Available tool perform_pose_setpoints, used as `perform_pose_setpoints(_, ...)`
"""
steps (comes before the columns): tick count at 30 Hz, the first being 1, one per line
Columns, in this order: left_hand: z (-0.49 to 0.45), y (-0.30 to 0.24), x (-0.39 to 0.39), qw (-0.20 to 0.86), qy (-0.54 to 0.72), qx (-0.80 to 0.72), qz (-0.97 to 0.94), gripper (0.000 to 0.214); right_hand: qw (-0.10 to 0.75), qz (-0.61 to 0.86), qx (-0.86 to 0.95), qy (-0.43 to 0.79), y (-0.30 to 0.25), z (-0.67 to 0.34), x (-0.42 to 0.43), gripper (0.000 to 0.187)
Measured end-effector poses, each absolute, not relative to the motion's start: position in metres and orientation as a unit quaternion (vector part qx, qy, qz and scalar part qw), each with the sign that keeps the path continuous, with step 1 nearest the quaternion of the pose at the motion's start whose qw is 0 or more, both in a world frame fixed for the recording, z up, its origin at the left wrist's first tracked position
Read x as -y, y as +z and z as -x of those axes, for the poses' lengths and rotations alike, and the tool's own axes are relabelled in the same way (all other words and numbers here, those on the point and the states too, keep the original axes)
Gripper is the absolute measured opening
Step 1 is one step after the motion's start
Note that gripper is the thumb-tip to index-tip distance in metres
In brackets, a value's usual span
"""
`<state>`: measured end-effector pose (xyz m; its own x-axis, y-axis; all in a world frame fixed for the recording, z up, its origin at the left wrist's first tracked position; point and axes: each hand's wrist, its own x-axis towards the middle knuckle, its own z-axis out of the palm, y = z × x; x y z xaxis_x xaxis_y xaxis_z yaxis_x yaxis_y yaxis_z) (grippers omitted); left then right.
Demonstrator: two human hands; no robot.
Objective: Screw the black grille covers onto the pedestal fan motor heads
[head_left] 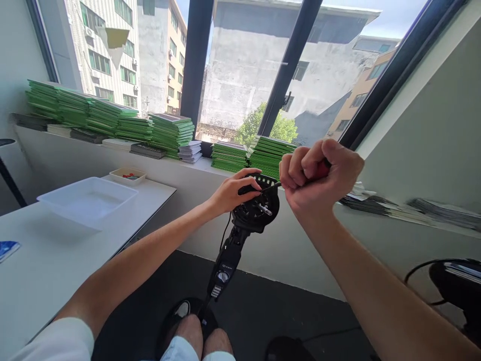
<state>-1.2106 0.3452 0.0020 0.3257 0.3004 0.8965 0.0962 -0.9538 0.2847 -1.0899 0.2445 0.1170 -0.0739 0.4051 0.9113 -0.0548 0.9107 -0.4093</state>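
A black pedestal fan (272, 208) stands before me, its round head bare of blades and front grille, with a metal shaft (265, 209) sticking out of the centre. My right hand (323, 170) is wrapped round the red handle of a screwdriver (322, 171), whose dark shaft points left at the fan head. At the screwdriver's tip, my left hand (235, 193) lies against the upper left of the head, thumb and forefinger pinched close together. Whatever sits between those fingertips is too small to make out. Below the head is the fan's control panel (222, 277) with a knob and buttons.
Green stacks of booklets (173, 133) line the windowsill. On the white table (75, 260) at left are a translucent bin (88, 200) and a small tray (128, 176) with red pieces. Papers (398, 208) lie on the right ledge. Another black object (454, 281) stands at far right.
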Motion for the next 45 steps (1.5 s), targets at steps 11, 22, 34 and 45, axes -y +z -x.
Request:
perform_pose_setpoints(11, 1.214, 0.001, -0.356, 0.117, 0.558, -0.133, -0.811, 0.005, 0.661, 0.115, 0.742, 0.01, 0.088, 1.077, -0.242, 0.036)
perform_pose_setpoints(22, 1.216, 0.001, -0.355, 0.118, 0.545, -0.116, -0.822, 0.004, 0.157, 0.283, 0.869, -0.375, 0.117, 1.049, -0.182, 0.019)
perform_pose_setpoints(34, 1.219, 0.004, -0.354, 0.126, 0.527, -0.158, -0.826, 0.013, -0.073, 0.539, 0.751, -0.374, 0.143, 1.085, -0.152, 0.036)
perform_pose_setpoints(45, 1.21, -0.003, -0.348, 0.166, 0.577, -0.186, -0.778, 0.038, -0.088, 0.534, 0.73, -0.416, 0.15, 1.097, -0.152, 0.045)
